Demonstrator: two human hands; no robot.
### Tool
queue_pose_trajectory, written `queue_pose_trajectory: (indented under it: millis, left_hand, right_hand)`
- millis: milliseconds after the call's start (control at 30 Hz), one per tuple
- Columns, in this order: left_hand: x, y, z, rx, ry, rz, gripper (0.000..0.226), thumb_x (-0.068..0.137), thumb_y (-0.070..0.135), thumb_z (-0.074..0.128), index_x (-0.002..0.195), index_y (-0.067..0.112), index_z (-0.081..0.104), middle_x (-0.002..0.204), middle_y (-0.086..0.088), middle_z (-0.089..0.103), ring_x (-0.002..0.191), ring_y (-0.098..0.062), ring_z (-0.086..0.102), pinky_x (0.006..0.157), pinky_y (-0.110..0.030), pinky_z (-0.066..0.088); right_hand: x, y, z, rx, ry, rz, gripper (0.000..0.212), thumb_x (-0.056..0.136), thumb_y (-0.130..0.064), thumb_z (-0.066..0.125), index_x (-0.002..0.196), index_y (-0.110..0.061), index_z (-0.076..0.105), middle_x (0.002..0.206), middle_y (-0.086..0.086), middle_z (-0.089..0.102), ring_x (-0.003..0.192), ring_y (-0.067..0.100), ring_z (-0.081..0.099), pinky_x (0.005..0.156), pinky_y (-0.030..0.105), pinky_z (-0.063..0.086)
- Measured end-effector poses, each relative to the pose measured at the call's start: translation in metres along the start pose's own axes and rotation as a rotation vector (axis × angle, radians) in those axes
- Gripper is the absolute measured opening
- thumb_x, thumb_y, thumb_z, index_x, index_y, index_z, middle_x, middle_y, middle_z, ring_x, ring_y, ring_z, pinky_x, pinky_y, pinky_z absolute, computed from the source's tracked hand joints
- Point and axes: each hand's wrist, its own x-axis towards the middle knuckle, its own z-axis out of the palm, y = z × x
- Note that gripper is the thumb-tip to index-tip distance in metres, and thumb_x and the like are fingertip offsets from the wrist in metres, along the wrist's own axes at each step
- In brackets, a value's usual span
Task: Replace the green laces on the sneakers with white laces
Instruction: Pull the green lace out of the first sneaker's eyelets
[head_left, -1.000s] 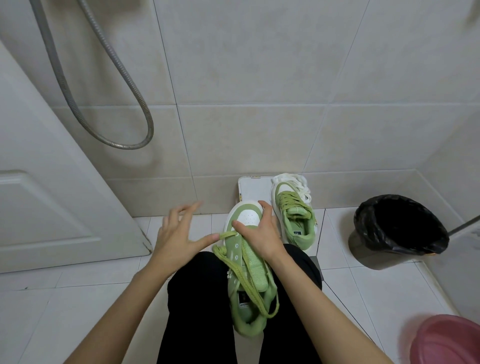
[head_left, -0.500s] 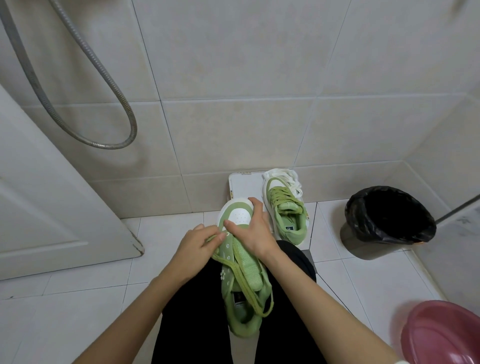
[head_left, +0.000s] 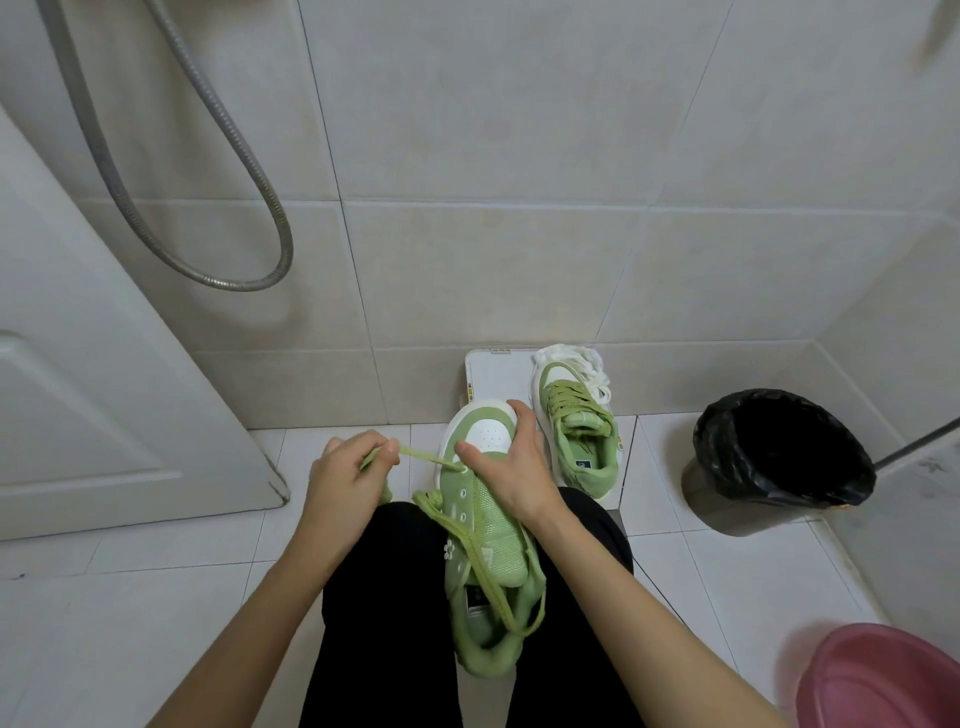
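a moment ago the left hand (head_left: 345, 473) was right up against the side of the sneaker (head_left: 483, 519). now it has moved away to the left, and it pinches the end of the green lace (head_left: 426, 457) between thumb and fingers. the lace has come out further and runs in a tight line from the pinch to a hole near the toe. a second ago this hand was spread wide and held nothing. the right hand (head_left: 511, 462) has stayed on the toe, fingers curled over the front and thumb pressed on top.

the sneaker lies on the person's lap, on black trousers (head_left: 395, 597), toe pointing away. its toe is smooth and white with tiny dots, the middle is green mesh, and the heel is soft and puffy. the rest of the flat, woven green lace lies in loose loops over it.

the second sneaker (head_left: 579, 431) sits on the shiny tiled floor (head_left: 156, 597) by the wall, green lace still tied. a soft heap of white laces (head_left: 582, 358) lies at its toe. beside it a flat white box (head_left: 493, 371) leans on the wall.

a round bin (head_left: 779, 462) with a crinkly black bag stands to the right, and a smooth pink tub (head_left: 883, 680) is in the corner. a ribbed metal hose (head_left: 208, 130) hangs in a loop by a white door (head_left: 78, 364).
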Motion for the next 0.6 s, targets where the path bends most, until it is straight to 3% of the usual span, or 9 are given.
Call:
queue_pose_trajectory:
  millis: [67, 133, 233, 367, 500, 600]
  left_hand:
    - [0.004, -0.003, 0.006, 0.320, -0.035, -0.016, 0.015, 0.094, 0.027, 0.053, 0.103, 0.031, 0.064, 0.109, 0.005, 0.059, 0.102, -0.018, 0.041, 0.086, -0.032, 0.031]
    - [0.004, -0.003, 0.015, 0.413, -0.069, 0.073, 0.029, 0.094, 0.038, 0.053, 0.121, 0.030, 0.059, 0.123, 0.013, 0.053, 0.108, -0.015, 0.037, 0.088, -0.027, 0.025]
    - [0.003, 0.011, 0.030, 0.404, -0.144, 0.261, 0.027, 0.092, 0.048, 0.051, 0.108, 0.028, 0.061, 0.107, 0.016, 0.056, 0.099, -0.011, 0.038, 0.078, -0.026, 0.021]
    - [0.006, 0.018, 0.044, 0.457, -0.269, 0.217, 0.022, 0.098, 0.042, 0.042, 0.094, 0.024, 0.052, 0.086, 0.010, 0.043, 0.093, -0.016, 0.041, 0.079, -0.030, 0.028]
    - [0.004, 0.019, 0.042, 0.120, -0.333, 0.118, 0.033, 0.100, 0.027, 0.044, 0.067, 0.028, 0.044, 0.073, 0.008, 0.044, 0.083, -0.013, 0.040, 0.073, -0.028, 0.028]
    - [0.001, 0.015, 0.034, -0.103, -0.289, 0.068, 0.035, 0.097, 0.021, 0.051, 0.062, 0.019, 0.050, 0.068, 0.008, 0.046, 0.080, -0.010, 0.042, 0.072, -0.024, 0.031]
  right_hand:
    - [0.001, 0.001, -0.001, -0.001, 0.002, 0.010, 0.082, 0.076, -0.047, 0.070, 0.139, -0.040, 0.018, 0.127, -0.006, 0.028, 0.101, 0.009, 0.039, 0.084, 0.021, 0.032]
    - [0.002, 0.000, 0.000, 0.002, 0.006, 0.007, 0.083, 0.075, -0.048, 0.071, 0.139, -0.041, 0.018, 0.125, -0.008, 0.026, 0.100, 0.008, 0.038, 0.081, 0.018, 0.031]
    - [0.002, 0.001, 0.002, 0.009, 0.004, -0.001, 0.083, 0.074, -0.048, 0.071, 0.138, -0.041, 0.019, 0.125, -0.007, 0.027, 0.099, 0.007, 0.039, 0.075, 0.013, 0.030]
    - [0.002, 0.000, 0.001, 0.017, 0.009, 0.001, 0.082, 0.074, -0.047, 0.072, 0.137, -0.038, 0.021, 0.129, -0.002, 0.033, 0.098, 0.007, 0.042, 0.074, 0.013, 0.031]
    - [0.002, 0.000, -0.001, 0.016, 0.001, 0.003, 0.081, 0.074, -0.047, 0.072, 0.137, -0.039, 0.020, 0.126, -0.002, 0.032, 0.102, 0.011, 0.041, 0.083, 0.020, 0.032]
    - [0.001, -0.001, -0.001, 0.002, 0.012, -0.004, 0.080, 0.075, -0.048, 0.071, 0.136, -0.040, 0.020, 0.123, -0.004, 0.030, 0.104, 0.011, 0.039, 0.085, 0.022, 0.031]
